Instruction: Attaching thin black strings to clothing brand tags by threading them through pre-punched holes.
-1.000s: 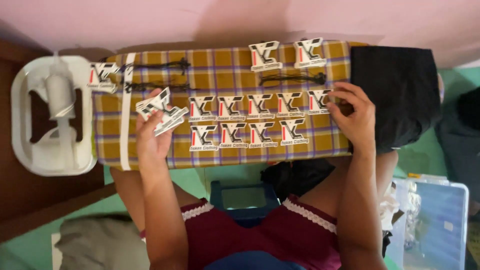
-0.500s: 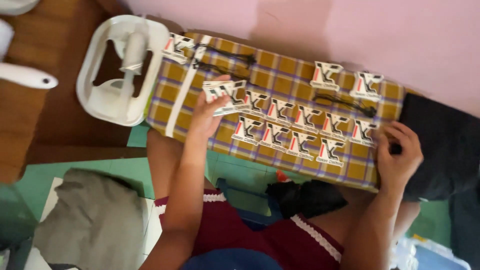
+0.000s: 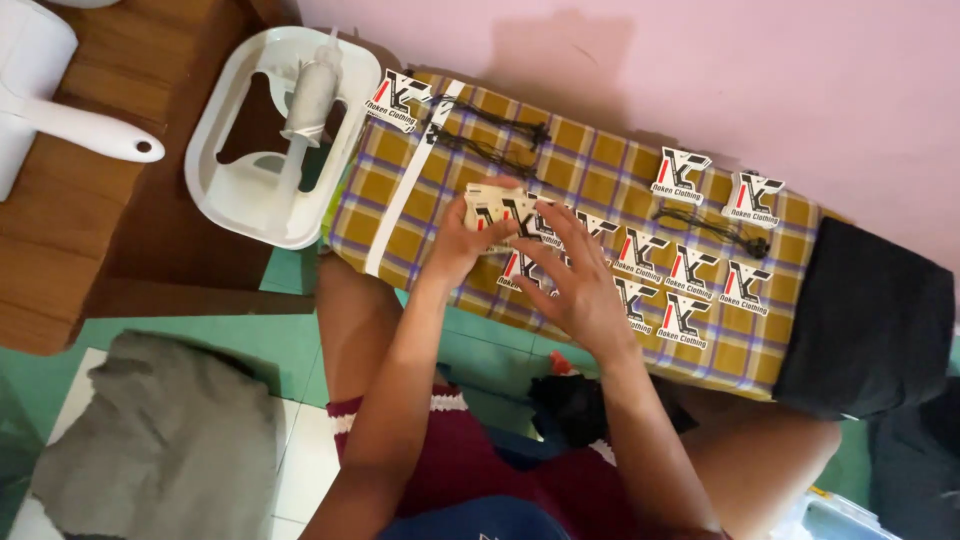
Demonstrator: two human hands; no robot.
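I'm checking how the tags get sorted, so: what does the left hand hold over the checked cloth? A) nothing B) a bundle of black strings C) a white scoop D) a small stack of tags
D: the left hand grips a small stack of tags above the checked cloth, with the right hand touching the stack.

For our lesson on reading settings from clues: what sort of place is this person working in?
Probably a home workspace, not a factory: a low board padded with yellow checked cloth stands on green floor tiles against a plain pink wall, with small printed card tags laid out on it in rows.
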